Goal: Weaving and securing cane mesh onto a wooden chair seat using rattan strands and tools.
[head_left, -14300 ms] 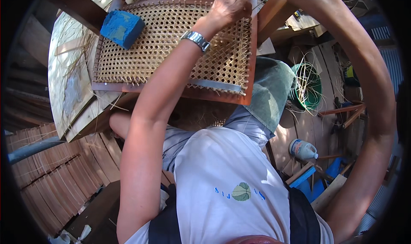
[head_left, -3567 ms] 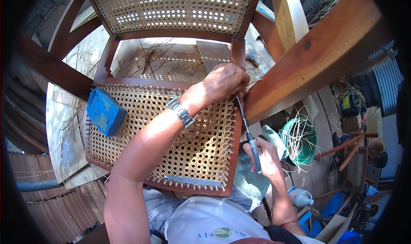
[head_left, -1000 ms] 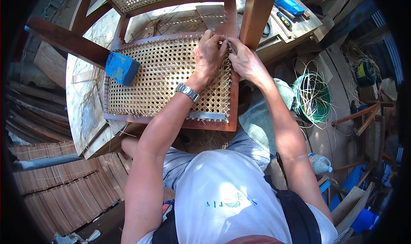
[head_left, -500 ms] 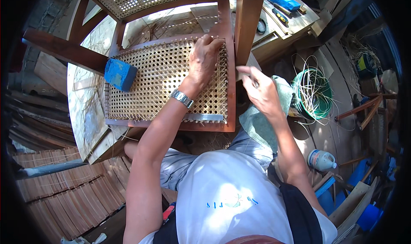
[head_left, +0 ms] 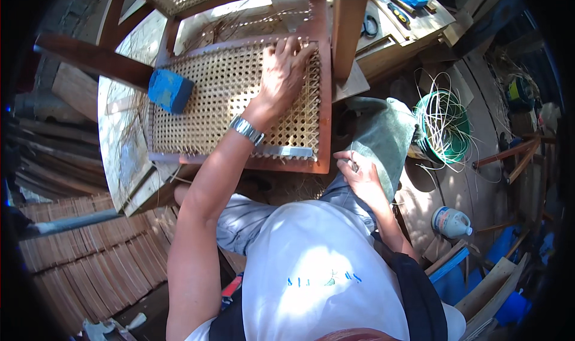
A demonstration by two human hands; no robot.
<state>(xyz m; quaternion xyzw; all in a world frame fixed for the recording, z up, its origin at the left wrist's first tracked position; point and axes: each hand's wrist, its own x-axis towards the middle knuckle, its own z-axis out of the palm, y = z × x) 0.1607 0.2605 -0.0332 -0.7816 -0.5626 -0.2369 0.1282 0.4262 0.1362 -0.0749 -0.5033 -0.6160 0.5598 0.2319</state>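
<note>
A wooden chair has a cane seat (head_left: pixel 209 119) with pegs along its border, a flat metal strip (head_left: pixel 287 152) near the front and a blue block (head_left: pixel 169 91) at the left. My left hand (head_left: pixel 281 71) rests on the upper right of the weave, fingers bent and apart. My right hand (head_left: pixel 363 176) is below the seat's front right corner, beside a greenish cloth (head_left: pixel 383 140) over my leg. Its fingers are curled around something small that I cannot make out.
A green bucket of cane strands (head_left: pixel 442 125) and a white jug (head_left: pixel 450 222) are at the right. Scissors (head_left: pixel 370 25) and a yellow-handled tool (head_left: pixel 398 14) lie on the bench behind. Stacked slats (head_left: pixel 102 269) fill the lower left; wooden offcuts (head_left: pixel 491 293) lie lower right.
My right hand has left the seat's upper right corner and moved down toward my lap. My left hand stays on the upper right of the weave, slightly shifted.
</note>
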